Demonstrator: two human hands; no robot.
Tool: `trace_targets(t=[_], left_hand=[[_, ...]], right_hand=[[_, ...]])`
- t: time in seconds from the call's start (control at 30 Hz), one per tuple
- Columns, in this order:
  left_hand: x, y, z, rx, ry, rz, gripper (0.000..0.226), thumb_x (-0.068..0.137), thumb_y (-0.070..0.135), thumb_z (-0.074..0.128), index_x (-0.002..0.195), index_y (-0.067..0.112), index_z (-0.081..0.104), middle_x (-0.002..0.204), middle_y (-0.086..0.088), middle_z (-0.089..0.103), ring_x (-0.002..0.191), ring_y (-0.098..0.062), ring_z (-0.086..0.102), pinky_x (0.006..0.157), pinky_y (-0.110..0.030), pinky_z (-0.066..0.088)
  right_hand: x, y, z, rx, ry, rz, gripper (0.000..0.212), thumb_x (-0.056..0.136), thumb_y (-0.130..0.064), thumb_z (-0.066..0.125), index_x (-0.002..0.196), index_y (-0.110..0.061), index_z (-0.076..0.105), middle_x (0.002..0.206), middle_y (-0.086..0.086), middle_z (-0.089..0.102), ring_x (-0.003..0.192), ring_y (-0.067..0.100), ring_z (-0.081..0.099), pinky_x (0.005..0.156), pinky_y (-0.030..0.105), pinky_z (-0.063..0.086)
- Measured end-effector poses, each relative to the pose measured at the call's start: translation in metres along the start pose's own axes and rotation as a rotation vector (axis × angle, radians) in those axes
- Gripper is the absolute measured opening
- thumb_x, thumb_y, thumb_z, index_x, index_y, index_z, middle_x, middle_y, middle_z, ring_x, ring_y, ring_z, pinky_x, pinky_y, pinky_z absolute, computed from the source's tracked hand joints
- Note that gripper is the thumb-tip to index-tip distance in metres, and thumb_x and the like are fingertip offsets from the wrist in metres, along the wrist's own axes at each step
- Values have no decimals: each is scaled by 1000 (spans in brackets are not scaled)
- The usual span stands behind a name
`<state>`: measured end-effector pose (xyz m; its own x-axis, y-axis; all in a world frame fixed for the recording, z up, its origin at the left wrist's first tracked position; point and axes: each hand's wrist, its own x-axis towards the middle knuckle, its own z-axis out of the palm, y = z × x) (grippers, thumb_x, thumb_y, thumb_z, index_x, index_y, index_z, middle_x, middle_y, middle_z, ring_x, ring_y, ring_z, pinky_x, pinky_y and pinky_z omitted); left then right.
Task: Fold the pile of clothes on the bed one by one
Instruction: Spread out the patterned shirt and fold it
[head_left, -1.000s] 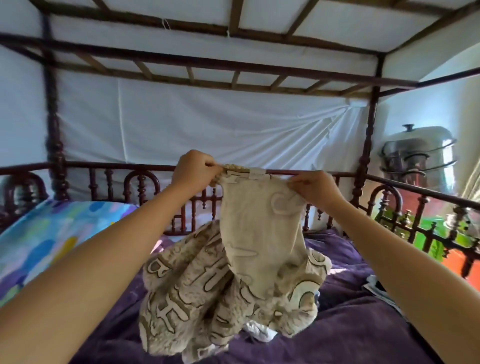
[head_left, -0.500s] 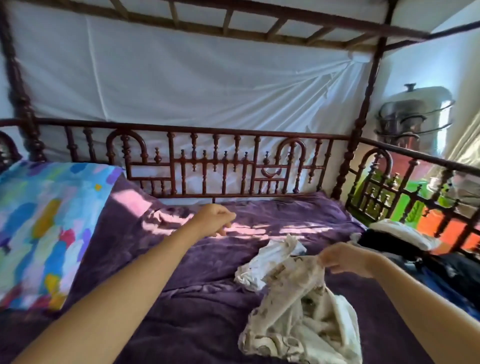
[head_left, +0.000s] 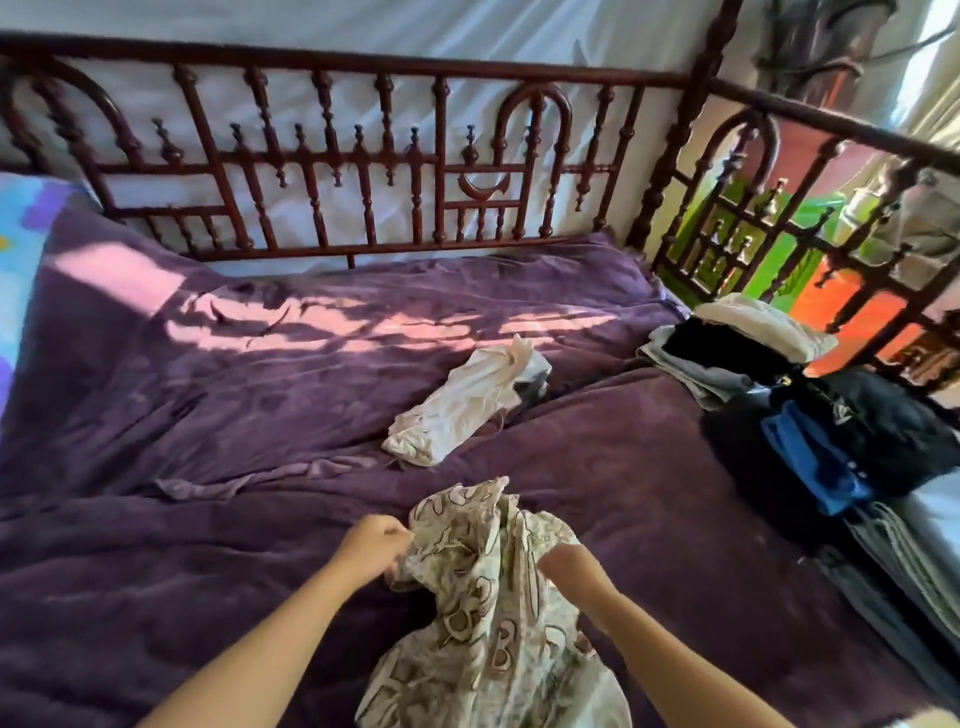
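Note:
A beige garment with brown letter print (head_left: 488, 613) lies bunched on the purple bedspread (head_left: 208, 519) at the near edge. My left hand (head_left: 371, 543) pinches its left edge with curled fingers. My right hand (head_left: 569, 569) grips its right side. A crumpled white garment (head_left: 462, 402) lies further back in the middle of the bed, apart from both hands. At the right edge sits a stack of clothes (head_left: 841, 431) in black, blue and grey, with a cream piece (head_left: 758, 325) on top at the back.
A dark red wooden railing (head_left: 363, 171) runs along the far side and the right side of the bed. A colourful pillow (head_left: 21, 260) sits at the far left. Grey folded fabric (head_left: 904, 566) lies at the near right.
The printed garment came down from held up in the air onto the bed. My left hand, which had let go, has taken its edge again. The view tilted downward.

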<state>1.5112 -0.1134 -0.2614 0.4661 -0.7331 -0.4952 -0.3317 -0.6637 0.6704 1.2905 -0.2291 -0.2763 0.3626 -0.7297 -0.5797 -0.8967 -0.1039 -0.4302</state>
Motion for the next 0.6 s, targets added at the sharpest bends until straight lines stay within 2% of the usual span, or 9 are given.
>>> trace_targets(t=[0.1, 0.17, 0.27, 0.37, 0.43, 0.47, 0.5, 0.53, 0.6], left_hand=[[26, 15, 14, -9, 68, -44, 21, 88, 14, 54, 68, 17, 61, 70, 2, 63, 67, -14, 60, 56, -23, 40], [43, 18, 31, 1, 70, -82, 12, 88, 18, 57, 85, 11, 67, 90, -4, 69, 89, -20, 64, 70, -26, 42], [62, 18, 66, 55, 34, -168, 35, 88, 28, 61, 115, 7, 61, 118, -8, 64, 111, -21, 58, 85, -24, 42], [72, 21, 100, 145, 36, -182, 55, 85, 38, 63, 131, 12, 50, 131, -4, 56, 121, -19, 52, 98, -26, 40], [74, 25, 116, 175, -1, -198, 63, 84, 38, 63, 139, 16, 40, 137, -1, 49, 125, -18, 47, 96, -27, 37], [76, 26, 121, 171, -9, -202, 65, 84, 37, 64, 140, 15, 39, 137, -2, 49, 125, -18, 47, 95, -27, 37], [79, 27, 125, 162, -9, -214, 63, 84, 35, 65, 138, 14, 41, 132, -3, 53, 123, -19, 49, 94, -27, 39], [81, 29, 128, 139, 19, -214, 55, 84, 31, 65, 133, 13, 47, 121, -5, 59, 117, -20, 54, 90, -27, 41], [82, 36, 128, 38, 120, -206, 29, 86, 18, 62, 114, 9, 62, 96, -3, 63, 101, -21, 61, 74, -23, 41]], right_hand=[[36, 22, -19, -103, 127, 2, 23, 92, -11, 43, 88, 1, 62, 97, 17, 64, 101, 32, 59, 70, 30, 41], [66, 31, -24, -88, 133, 1, 31, 92, -25, 49, 110, -4, 62, 114, 16, 61, 109, 33, 54, 83, 32, 43], [99, 30, -15, -131, -24, 21, 53, 88, -42, 56, 133, -18, 45, 132, 8, 47, 122, 29, 43, 96, 36, 40], [111, 27, 7, -60, -140, 42, 67, 83, -32, 63, 142, -21, 33, 135, 8, 45, 121, 26, 48, 96, 34, 42], [109, 29, 19, 55, -120, 58, 45, 85, -19, 61, 128, -17, 49, 117, 6, 59, 107, 23, 57, 81, 27, 42], [107, 31, 22, 74, -97, 53, 16, 86, -16, 60, 102, -16, 58, 96, 2, 62, 94, 22, 58, 71, 26, 40], [106, 34, 24, 72, -76, 16, 12, 87, -16, 58, 76, -18, 52, 76, -3, 56, 80, 20, 54, 63, 28, 35], [106, 35, 24, 36, -72, -26, 31, 89, -18, 57, 63, -19, 40, 64, -5, 46, 68, 18, 48, 58, 31, 31], [107, 38, 18, -5, -76, -108, 41, 90, -22, 58, 58, -18, 32, 57, -6, 38, 59, 15, 39, 55, 33, 28]])
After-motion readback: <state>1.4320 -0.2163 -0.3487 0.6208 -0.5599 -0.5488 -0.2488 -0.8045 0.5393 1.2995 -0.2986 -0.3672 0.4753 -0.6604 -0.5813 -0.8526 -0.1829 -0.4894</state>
